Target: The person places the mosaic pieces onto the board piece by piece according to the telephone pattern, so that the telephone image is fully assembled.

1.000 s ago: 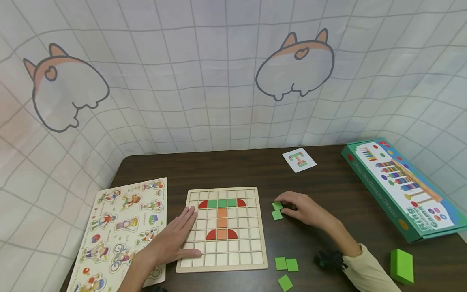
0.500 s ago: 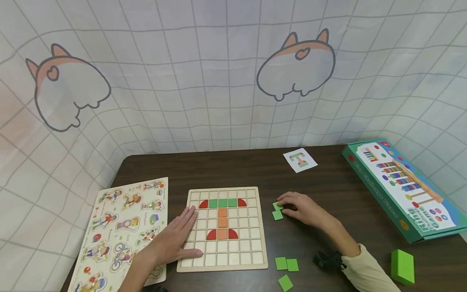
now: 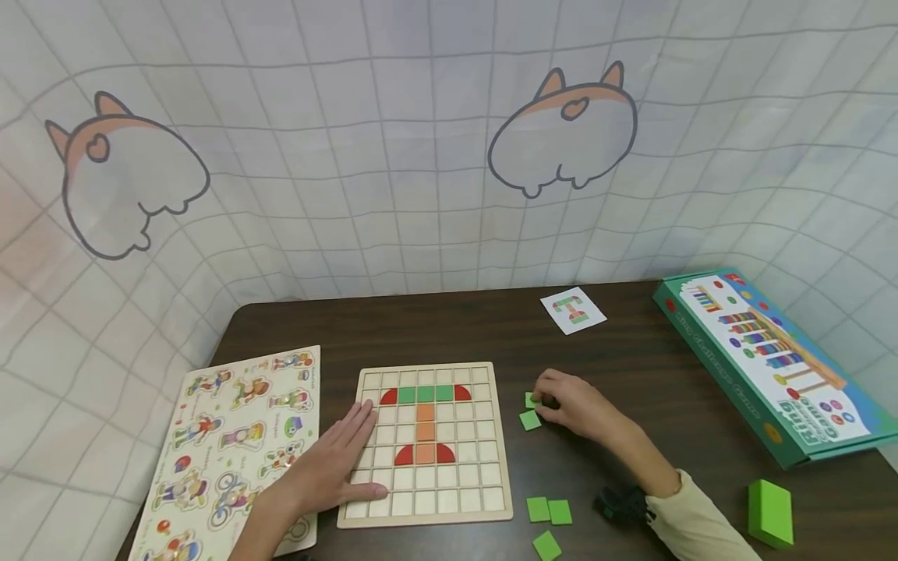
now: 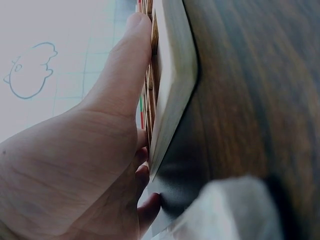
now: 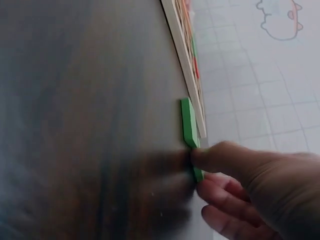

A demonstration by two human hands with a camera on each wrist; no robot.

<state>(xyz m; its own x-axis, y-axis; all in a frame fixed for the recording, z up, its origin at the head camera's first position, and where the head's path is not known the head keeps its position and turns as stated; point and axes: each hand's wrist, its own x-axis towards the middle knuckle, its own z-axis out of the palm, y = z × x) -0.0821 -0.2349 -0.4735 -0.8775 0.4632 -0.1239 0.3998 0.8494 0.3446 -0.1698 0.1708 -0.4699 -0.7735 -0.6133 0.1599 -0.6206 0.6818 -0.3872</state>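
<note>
A wooden grid board (image 3: 425,523) lies on the table, holding red quarter-round pieces, green squares and orange squares in its cells. My left hand (image 3: 330,467) rests along its left edge, fingers straight and thumb spread over the lower cells. Right of the board, my right hand (image 3: 577,403) pinches a green square tile (image 5: 198,173) between thumb and fingers, low at the table. In the head view the fingers partly cover this tile. Another green tile (image 3: 530,421) lies just in front of it, and the right wrist view shows that nearer tile (image 5: 188,121) flat on the tabletop.
Several loose green tiles (image 3: 538,509) lie nearer the front. A printed pattern card (image 3: 573,310) sits at the back. On the right are a game box (image 3: 779,358) and a green block (image 3: 770,514). A picture puzzle board (image 3: 231,460) lies at left, partly under the left arm.
My right fingers have curled in farther over the far green tile, covering more of it. The left hand stays on the board. The head view has shifted slightly.
</note>
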